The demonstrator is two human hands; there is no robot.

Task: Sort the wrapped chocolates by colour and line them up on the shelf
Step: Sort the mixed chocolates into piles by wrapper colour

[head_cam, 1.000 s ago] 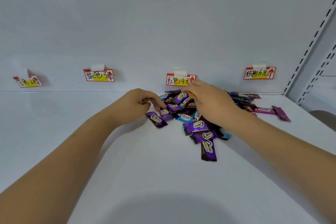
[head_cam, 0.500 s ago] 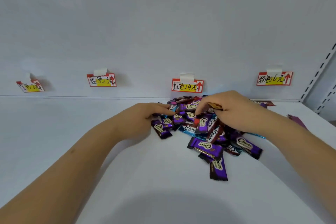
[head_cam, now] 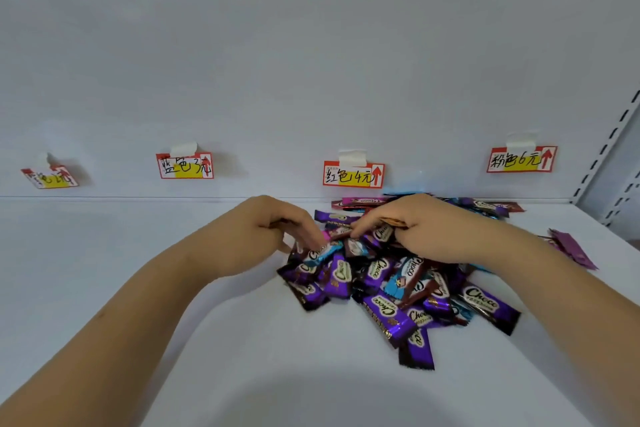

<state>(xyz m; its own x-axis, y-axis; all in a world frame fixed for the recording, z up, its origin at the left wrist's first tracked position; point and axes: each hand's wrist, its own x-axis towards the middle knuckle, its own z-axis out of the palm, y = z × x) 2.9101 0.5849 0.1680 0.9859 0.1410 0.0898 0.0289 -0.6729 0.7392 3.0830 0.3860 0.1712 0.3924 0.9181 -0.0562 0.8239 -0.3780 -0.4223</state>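
Shelf (head_cam: 121, 270) lies bare left of the chocolate pile (head_cam: 391, 288).

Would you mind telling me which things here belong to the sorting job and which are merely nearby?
Part of the job:
- pile of wrapped chocolates
- four colour price tags, e.g. the blue tag
- shelf
- left hand and right hand, both in the pile

Merely nearby:
- slotted upright

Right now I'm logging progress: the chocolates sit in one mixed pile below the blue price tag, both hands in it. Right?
Not quite. The head view shows the mixed pile of foil-wrapped chocolates below the red-bordered tag reading 红色4元, not the blue one. Both the left hand and right hand are in it.
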